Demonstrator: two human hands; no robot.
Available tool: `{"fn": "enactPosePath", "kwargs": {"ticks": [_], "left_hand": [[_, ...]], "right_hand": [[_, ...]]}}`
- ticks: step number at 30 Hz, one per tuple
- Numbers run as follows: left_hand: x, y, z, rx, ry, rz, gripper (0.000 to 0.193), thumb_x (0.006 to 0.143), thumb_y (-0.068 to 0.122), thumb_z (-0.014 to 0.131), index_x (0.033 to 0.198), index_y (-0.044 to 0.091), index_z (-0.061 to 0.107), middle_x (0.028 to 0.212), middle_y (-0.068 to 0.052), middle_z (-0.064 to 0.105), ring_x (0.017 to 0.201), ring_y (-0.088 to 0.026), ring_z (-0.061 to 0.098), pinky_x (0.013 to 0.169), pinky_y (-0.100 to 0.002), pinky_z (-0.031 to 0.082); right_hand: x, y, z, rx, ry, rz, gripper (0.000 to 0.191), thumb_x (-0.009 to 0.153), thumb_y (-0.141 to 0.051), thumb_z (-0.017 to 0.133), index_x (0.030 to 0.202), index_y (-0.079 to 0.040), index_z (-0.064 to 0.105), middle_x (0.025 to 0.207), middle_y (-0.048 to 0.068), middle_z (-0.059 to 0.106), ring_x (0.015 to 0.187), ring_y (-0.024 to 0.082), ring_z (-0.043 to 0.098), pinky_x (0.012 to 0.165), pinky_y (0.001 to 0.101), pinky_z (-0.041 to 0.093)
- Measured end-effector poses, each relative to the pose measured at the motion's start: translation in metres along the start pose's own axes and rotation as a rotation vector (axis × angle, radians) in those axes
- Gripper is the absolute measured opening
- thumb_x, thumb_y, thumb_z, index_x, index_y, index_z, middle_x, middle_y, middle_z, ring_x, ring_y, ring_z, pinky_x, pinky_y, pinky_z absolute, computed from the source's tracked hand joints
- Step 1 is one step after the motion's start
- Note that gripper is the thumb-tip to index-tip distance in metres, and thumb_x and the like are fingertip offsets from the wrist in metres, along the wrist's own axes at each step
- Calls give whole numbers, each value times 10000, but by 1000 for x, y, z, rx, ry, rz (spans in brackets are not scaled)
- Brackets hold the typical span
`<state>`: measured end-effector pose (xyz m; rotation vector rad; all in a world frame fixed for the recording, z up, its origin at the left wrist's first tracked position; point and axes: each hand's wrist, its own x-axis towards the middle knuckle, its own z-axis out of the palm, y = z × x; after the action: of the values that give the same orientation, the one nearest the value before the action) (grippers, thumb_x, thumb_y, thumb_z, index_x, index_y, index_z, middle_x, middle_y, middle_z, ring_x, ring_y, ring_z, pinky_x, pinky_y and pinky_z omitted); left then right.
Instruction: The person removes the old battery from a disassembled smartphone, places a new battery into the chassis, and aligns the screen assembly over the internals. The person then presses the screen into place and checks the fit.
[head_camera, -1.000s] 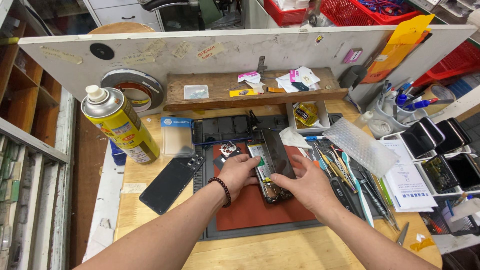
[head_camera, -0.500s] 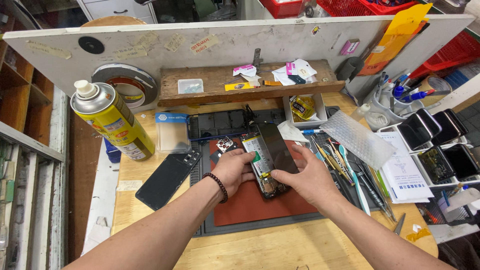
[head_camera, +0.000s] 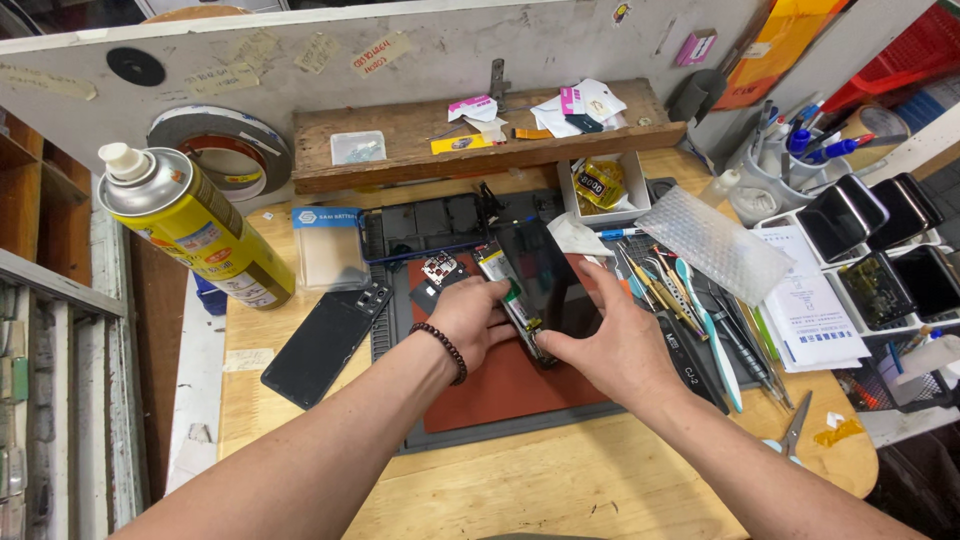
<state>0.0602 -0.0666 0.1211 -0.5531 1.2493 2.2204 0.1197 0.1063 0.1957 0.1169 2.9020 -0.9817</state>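
While the opened phone (head_camera: 515, 300) lies on the red mat (head_camera: 500, 385) at the middle of the bench, both hands close on it: the left hand (head_camera: 470, 322) pinches the exposed frame with its circuit board along the near left edge, and the right hand (head_camera: 605, 345) spreads over the dark screen panel (head_camera: 548, 280), which stands tilted up from the frame like a half-open book. The hands sit close together, each clamped on its own half of the phone. Doing this well seems to call for a steady left-hand grip on the frame, with the panel eased gently and kept at a shallow angle, since any ribbon joining the two halves could tear; whether one is still attached cannot be told here. A separate black back cover (head_camera: 325, 345) lies to the left, near a yellow spray can (head_camera: 195, 225), and a row of tweezers and picks (head_camera: 690, 310) lies just right of the mat, within easy reach.
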Motion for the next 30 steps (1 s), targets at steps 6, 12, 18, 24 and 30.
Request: {"fn": "enactPosePath", "kwargs": {"ticks": [6,12,18,24,30], "left_hand": [[16,9,9,212,68,-66,245,1007,118,523,1208,2,602,1139,-125,707,993,-255,723,883,-416,627],[28,14,18,217,13,-69,259,1002,111,518,1222,-6,588,1176,-144,704,1045,-274,716,936,-429,607],[33,11,24,-23,-67,-97,263,987,77,484,1213,-20,579,1202,-179,687,1112,-303,692,1014,-452,571],[26,2,28,-85,-26,-149,242,1007,93,487,1201,-30,564,1197,-175,677,1130,-302,672,1033,-448,574],[11,10,23,21,20,-256,236,1010,121,514,1174,-30,589,1168,-204,696,1094,-303,698,1002,-436,595]], "right_hand": [[1,9,1,-7,39,40,1007,661,-389,886,1490,-74,410,1275,184,671,1148,304,681,984,388,520],[19,31,-7,163,9,120,1015,676,-398,865,1514,-79,391,1236,143,720,1121,216,718,955,351,543],[35,50,-24,361,28,65,1007,677,-344,872,1504,-40,384,1284,165,682,1138,202,715,942,339,560],[38,43,-34,60,49,-110,957,649,-270,885,1479,-117,434,1349,167,644,1230,296,636,1014,382,493],[32,40,-32,-7,-12,-166,975,653,-259,876,1500,-114,416,1385,191,594,1248,342,600,1011,408,488]]}}
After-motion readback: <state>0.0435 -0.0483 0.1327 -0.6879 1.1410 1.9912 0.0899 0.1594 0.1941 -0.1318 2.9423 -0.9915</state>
